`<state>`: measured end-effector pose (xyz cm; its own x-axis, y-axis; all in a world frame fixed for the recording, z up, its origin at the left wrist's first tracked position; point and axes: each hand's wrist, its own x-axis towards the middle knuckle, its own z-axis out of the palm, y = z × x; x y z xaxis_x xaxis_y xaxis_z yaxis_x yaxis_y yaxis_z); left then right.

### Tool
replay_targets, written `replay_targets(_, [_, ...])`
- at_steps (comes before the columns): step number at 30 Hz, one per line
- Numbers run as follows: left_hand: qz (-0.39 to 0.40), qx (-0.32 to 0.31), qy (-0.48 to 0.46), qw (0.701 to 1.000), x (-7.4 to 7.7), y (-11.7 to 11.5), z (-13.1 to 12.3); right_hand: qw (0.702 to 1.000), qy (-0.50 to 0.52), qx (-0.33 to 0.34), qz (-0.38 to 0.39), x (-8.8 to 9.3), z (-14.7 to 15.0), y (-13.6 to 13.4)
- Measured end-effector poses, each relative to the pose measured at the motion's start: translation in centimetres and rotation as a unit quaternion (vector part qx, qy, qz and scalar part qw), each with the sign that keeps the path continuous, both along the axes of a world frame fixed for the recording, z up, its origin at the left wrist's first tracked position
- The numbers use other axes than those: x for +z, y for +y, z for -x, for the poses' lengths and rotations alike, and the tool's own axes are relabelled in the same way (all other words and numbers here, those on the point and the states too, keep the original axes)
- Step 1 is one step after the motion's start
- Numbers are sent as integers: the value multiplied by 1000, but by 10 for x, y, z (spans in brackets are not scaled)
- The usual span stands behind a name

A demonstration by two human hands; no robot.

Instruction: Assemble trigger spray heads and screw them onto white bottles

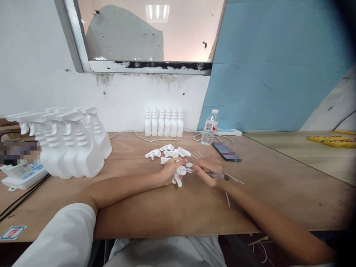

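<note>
My left hand [168,171] is closed around a white trigger spray head [181,171], its round collar turned to the right and its trigger pointing down. In my right hand [209,168], slightly blurred, is a screwdriver-like tool [219,175] with a brownish handle. The tool's thin shaft points left at the collar; whether its tip touches inside, I cannot tell. Small white discs [189,165] lie between the hands. Just beyond my left hand, several more trigger spray heads [169,151] rest in a loose group on the wooden table [155,215].
White spray bottles [80,155] stand in a block at left, by a power strip [25,174]. Small white bottles [164,122] line the wall. A water bottle [210,128] and a phone [226,152] are at back right. Thin white tubes [228,200] lie around my right hand.
</note>
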<state>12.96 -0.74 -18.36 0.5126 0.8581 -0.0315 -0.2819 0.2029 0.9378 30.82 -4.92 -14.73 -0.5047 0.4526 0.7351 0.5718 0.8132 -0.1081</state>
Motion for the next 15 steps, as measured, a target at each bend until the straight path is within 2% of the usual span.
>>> replay_targets(5, [-4,-6,11,1000,3,-3,0,998,-19,-31,-53,-11,-1,11])
replay_targets(10, [-8,0,19,1000,0,0,-1,985,-25,55,-162,-14,11,14])
replay_targets(12, [-9,3,29,1000,-1,1,-2,986,-11,63,-155,-10,16,11])
replay_targets(15, [-19,4,42,999,1,0,-2,995,24,29,-97,-3,21,5])
